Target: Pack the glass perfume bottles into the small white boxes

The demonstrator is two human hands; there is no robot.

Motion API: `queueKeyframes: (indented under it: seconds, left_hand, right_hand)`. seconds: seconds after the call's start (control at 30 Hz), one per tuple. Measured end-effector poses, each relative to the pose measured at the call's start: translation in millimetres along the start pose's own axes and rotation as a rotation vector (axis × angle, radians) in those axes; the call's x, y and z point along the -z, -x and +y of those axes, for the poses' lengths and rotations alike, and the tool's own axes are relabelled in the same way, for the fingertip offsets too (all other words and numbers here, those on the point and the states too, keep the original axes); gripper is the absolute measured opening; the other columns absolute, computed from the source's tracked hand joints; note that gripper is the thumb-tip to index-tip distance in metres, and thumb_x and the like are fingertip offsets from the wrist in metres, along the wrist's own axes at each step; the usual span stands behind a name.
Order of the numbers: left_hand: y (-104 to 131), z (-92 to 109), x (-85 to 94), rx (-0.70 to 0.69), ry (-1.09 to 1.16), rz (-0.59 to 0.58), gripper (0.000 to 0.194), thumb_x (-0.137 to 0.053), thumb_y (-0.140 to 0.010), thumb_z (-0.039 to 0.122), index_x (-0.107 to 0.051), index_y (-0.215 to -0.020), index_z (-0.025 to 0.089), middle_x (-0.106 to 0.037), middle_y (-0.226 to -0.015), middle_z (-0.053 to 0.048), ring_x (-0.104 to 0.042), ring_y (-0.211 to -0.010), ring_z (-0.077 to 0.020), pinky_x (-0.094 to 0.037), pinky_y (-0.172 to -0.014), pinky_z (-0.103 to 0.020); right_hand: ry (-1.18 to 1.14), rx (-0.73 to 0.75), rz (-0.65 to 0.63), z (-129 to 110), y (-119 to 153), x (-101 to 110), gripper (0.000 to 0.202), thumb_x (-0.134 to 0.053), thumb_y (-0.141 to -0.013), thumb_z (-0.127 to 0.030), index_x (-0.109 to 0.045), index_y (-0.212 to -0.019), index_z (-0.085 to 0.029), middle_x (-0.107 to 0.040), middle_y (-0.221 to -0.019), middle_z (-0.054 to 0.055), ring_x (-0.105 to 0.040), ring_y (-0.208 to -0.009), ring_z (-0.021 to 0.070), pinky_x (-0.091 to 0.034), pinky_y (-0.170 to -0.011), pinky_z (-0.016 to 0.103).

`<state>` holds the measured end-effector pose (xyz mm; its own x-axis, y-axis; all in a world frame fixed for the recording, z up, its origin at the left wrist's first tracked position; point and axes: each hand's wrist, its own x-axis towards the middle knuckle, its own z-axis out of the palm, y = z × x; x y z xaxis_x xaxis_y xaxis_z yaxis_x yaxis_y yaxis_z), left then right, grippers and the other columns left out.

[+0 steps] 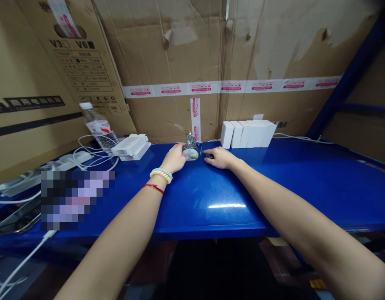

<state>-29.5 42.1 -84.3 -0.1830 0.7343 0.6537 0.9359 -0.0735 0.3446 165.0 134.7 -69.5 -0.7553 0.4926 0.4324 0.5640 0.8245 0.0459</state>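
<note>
A blue metal table (pixel 192 200) with two bare forearms reaching across it from the front edge. Near the middle of the back edge stands a small clear glass bottle (pixel 190 154) with a pointed top. The left hand (pixel 174 159), wearing bracelets at the wrist, has its fingers against the bottle's left side; how firmly they grip is hidden. Just right of the bottle, the right hand (pixel 222 157) curls its fingers at a small dark object (pixel 208 156); whether it is pinched, I cannot tell.

Cardboard (pixel 167 112) walls off the back edge, close behind the bottle. Right of centre along that edge, white boxes (pixel 253 135) stand upright in a row. Toward the back left corner are more white boxes (pixel 132 146), tangled white cables (pixel 86 156) and a tilted plastic water bottle (pixel 100 127). A power strip (pixel 69 160) lies along the left side, and a blurred-out device (pixel 76 200) fills the front left corner.
</note>
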Motion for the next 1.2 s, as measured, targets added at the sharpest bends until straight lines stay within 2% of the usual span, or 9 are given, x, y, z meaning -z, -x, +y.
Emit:
queueKeyframes:
  seconds: [0.2,0.3,0.37,0.5,0.6,0.77,0.9,1.07,1.2]
  left_hand:
    - [1,1,-0.8,-0.015,-0.003,0.004,0.043,-0.05,-0.085,0.015,-0.053,-0.128,0.01,-0.056,-0.13,-0.016,-0.053,-0.12,-0.0271,-0.04,-0.105,-0.038]
    - [1,2,-1.0,-0.028,0.01,-0.005,0.043,-0.051,-0.086,0.017,-0.053,-0.128,0.01,-0.057,-0.128,-0.015,-0.054,-0.119,-0.0264,-0.041,-0.104,-0.038]
    - [2,3,-0.8,-0.027,0.011,-0.011,0.043,-0.051,-0.086,0.018,-0.053,-0.128,0.01,-0.057,-0.127,-0.015,-0.054,-0.117,-0.0265,-0.041,-0.103,-0.038]
    - [2,5,0.0,-0.028,0.017,-0.017,0.044,-0.051,-0.086,0.017,-0.053,-0.129,0.009,-0.057,-0.127,-0.016,-0.055,-0.116,-0.0262,-0.042,-0.102,-0.038]
    - [2,6,0.3,-0.038,0.027,-0.013,0.044,-0.052,-0.085,0.016,-0.053,-0.128,0.008,-0.058,-0.125,-0.015,-0.056,-0.114,-0.0247,-0.043,-0.101,-0.036]
    - [2,7,0.1,-0.051,0.056,-0.02,0.039,-0.053,-0.084,0.016,-0.056,-0.122,0.009,-0.061,-0.12,-0.015,-0.058,-0.109,-0.0231,-0.044,-0.099,-0.035]
    - [2,9,0.6,-0.057,0.054,-0.043,0.039,-0.054,-0.084,0.018,-0.055,-0.122,0.009,-0.062,-0.117,-0.015,-0.059,-0.107,-0.0229,-0.044,-0.098,-0.035]
    - [2,10,1.4,-0.048,0.052,-0.051,0.039,-0.055,-0.085,0.02,-0.055,-0.122,0.009,-0.063,-0.114,-0.014,-0.059,-0.105,-0.0223,-0.044,-0.096,-0.033]
    - [3,11,2.2,-0.04,0.059,-0.056,0.036,-0.055,-0.085,0.021,-0.056,-0.119,0.01,-0.063,-0.111,-0.014,-0.06,-0.103,-0.0217,-0.044,-0.095,-0.033]
  right_hand:
    - [-0.17,-0.029,0.132,1,-1,-1,0.036,-0.057,-0.083,-0.026,-0.068,-0.116,-0.017,-0.07,-0.108,0.006,-0.064,-0.101,0.0212,-0.046,-0.094,0.031]
    - [-0.344,-0.13,0.282,4,-3,2,0.033,-0.06,-0.081,-0.024,-0.07,-0.111,-0.016,-0.07,-0.107,0.005,-0.064,-0.101,0.0178,-0.046,-0.095,0.028]
    - [-0.441,-0.207,0.319,10,-4,4,0.032,-0.059,-0.082,-0.025,-0.071,-0.11,-0.016,-0.07,-0.106,0.006,-0.064,-0.099,0.0172,-0.046,-0.095,0.029]
    - [-0.536,-0.274,0.268,26,-3,6,0.031,-0.053,-0.086,-0.025,-0.07,-0.109,-0.015,-0.068,-0.113,0.007,-0.062,-0.103,0.0167,-0.044,-0.099,0.031]
    - [-0.482,-0.298,0.212,35,-1,5,0.033,-0.058,-0.08,-0.021,-0.07,-0.11,-0.014,-0.07,-0.104,0.007,-0.063,-0.094,0.0164,-0.046,-0.093,0.03]
    - [-0.249,-0.168,0.147,36,0,2,0.026,-0.057,-0.067,-0.009,-0.069,-0.09,-0.015,-0.065,-0.079,0.003,-0.056,-0.072,0.0146,-0.043,-0.072,0.026]
    - [-0.245,-0.108,0.215,34,0,0,0.014,-0.056,-0.067,-0.009,-0.06,-0.079,-0.015,-0.06,-0.072,0.002,-0.051,-0.066,0.0129,-0.039,-0.067,0.024]
    - [-0.404,-0.13,0.319,34,-1,-1,0.037,-0.06,-0.071,-0.015,-0.053,-0.107,-0.016,-0.062,-0.085,0.002,-0.051,-0.067,0.0112,-0.041,-0.069,0.024]
    - [-0.355,-0.15,0.251,32,-1,2,0.023,-0.066,-0.07,-0.019,-0.058,-0.091,-0.015,-0.061,-0.088,0.004,-0.052,-0.074,0.012,-0.041,-0.076,0.025]
